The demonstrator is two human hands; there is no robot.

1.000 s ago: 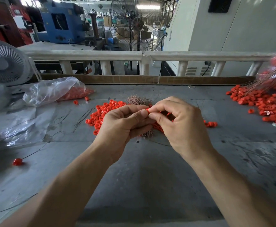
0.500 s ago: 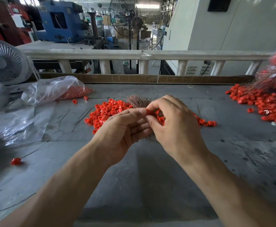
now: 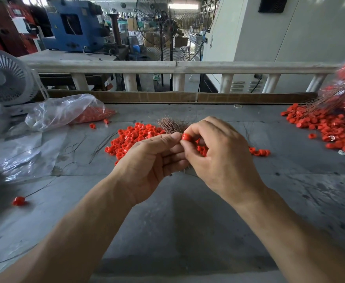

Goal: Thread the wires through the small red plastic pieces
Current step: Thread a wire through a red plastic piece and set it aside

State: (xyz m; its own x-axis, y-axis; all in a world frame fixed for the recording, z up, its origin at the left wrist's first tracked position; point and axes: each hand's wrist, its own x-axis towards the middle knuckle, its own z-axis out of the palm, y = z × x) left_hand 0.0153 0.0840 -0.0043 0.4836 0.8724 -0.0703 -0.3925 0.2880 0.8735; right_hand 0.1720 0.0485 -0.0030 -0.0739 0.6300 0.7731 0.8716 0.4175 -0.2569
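Observation:
My right hand [image 3: 220, 156] pinches a small red plastic piece [image 3: 186, 137] between thumb and forefinger above the grey table [image 3: 167, 221]. My left hand [image 3: 149, 162] meets it from the left, thumb and forefinger tips pressed together right at the piece; any wire between them is too thin to see. Behind the hands lies a pile of loose red pieces [image 3: 134, 137] and a bundle of coppery wires [image 3: 170, 124], partly hidden by my fingers.
A heap of red pieces with wires through them [image 3: 331, 127] lies at the right. A plastic bag holding red pieces [image 3: 65, 113] and a white fan [image 3: 4, 78] are at the left. One wired red piece [image 3: 19, 201] lies front left. A rail borders the far edge.
My right hand has turned and lifted slightly, so the red piece between its fingertips now shows clearly. My left fingertips stay against it. The pile behind is more exposed.

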